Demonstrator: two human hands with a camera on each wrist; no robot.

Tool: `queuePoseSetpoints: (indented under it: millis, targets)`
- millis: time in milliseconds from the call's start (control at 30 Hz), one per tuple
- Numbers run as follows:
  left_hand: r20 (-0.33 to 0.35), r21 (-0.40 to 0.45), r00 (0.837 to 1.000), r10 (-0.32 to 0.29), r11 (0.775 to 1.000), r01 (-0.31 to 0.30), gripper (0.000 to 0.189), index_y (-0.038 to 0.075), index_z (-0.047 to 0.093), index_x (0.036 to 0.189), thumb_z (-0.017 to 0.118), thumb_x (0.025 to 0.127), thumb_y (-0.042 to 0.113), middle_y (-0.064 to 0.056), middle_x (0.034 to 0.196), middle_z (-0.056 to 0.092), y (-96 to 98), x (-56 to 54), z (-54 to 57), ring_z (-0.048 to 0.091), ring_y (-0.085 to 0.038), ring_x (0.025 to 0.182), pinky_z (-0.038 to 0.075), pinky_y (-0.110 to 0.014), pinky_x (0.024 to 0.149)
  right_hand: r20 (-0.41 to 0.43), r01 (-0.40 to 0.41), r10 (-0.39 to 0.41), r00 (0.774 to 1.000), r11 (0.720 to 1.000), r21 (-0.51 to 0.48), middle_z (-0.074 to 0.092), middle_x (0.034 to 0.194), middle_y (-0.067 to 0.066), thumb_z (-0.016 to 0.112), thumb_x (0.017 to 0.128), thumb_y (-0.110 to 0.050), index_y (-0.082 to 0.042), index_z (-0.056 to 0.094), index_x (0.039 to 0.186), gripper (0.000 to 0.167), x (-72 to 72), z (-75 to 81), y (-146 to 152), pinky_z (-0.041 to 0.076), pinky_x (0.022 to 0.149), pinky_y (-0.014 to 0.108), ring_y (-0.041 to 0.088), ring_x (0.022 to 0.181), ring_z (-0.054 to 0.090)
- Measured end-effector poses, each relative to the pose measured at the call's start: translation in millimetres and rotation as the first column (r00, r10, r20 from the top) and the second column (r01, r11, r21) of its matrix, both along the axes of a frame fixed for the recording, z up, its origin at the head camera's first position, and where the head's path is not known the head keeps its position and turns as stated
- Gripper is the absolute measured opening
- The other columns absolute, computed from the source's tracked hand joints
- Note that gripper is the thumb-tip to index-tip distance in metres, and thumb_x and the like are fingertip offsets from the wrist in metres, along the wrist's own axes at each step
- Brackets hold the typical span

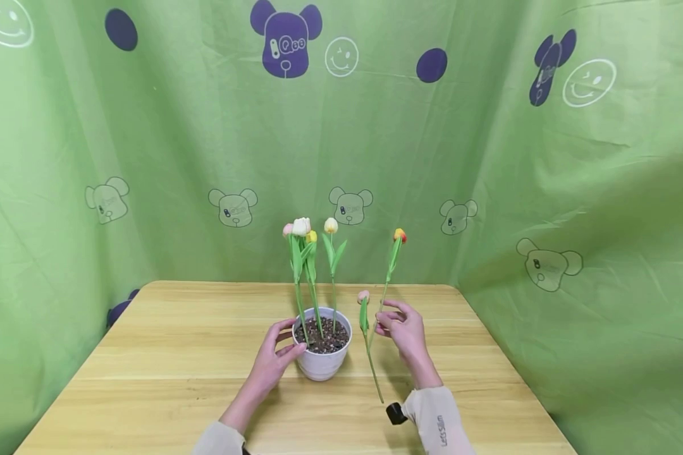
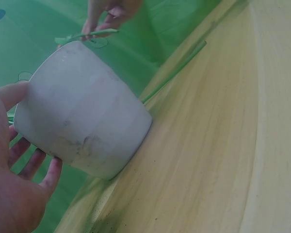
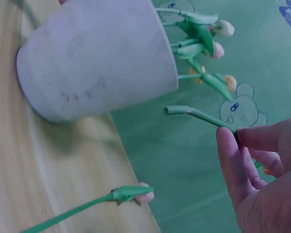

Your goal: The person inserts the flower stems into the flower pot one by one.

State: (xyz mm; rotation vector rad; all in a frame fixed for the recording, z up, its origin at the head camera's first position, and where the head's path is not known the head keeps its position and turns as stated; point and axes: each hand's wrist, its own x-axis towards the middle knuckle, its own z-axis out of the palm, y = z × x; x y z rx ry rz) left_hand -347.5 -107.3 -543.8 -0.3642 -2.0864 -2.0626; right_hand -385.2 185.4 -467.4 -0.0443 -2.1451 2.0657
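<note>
A white flower pot [image 1: 321, 366] filled with dark soil stands on the table. My left hand [image 1: 273, 360] holds its left side, thumb near the rim and fingers spread around the wall, as the left wrist view shows. Several artificial tulips rise from the soil, among them a white tulip [image 1: 301, 227] and a cream tulip [image 1: 331, 225]. To the right of the pot, my right hand [image 1: 405, 332] pinches the stem of a red-and-yellow tulip [image 1: 399, 236], bloom up. In the right wrist view, the bent lower end of that stem [image 3: 199, 114] points toward the pot, apart from it.
A pink tulip [image 1: 363, 313] lies on the wooden table [image 1: 176, 341] between the pot and my right hand. Green printed curtain [image 1: 375, 139] surrounds the table at the back and sides. A black device [image 1: 396, 413] sits at my right sleeve.
</note>
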Motion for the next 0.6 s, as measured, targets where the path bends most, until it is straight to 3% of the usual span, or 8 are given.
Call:
queuePoseSetpoints:
  millis: [300, 600]
  targets:
    - [-0.002, -0.003, 1.0, -0.005, 1.0, 0.005, 0.065, 0.01, 0.049, 0.148, 0.079, 0.091, 0.018, -0.016, 0.151, 0.049, 0.4, 1.2, -0.5, 0.052, -0.037, 0.134, 0.05, -0.048, 0.114, -0.055, -0.015, 0.012, 0.998, 0.999, -0.048, 0.07, 0.101, 0.022, 0.068, 0.091, 0.009, 0.001, 0.06, 0.136, 0.046, 9.3, 16.4, -18, 0.066, 0.073, 0.028, 0.02, 0.076, 0.072]
    - [0.005, 0.018, 1.0, -0.013, 1.0, 0.013, 0.066, 0.011, 0.049, 0.149, 0.079, 0.091, 0.017, -0.016, 0.152, 0.049, 0.6, 1.5, 0.9, 0.051, -0.038, 0.135, 0.05, -0.04, 0.112, -0.14, -0.05, 0.035, 0.99, 0.994, -0.102, 0.072, 0.096, 0.016, 0.068, 0.09, 0.011, 0.008, 0.058, 0.135, 0.046, 13.8, 27.3, -39, 0.066, 0.071, 0.027, 0.016, 0.071, 0.071]
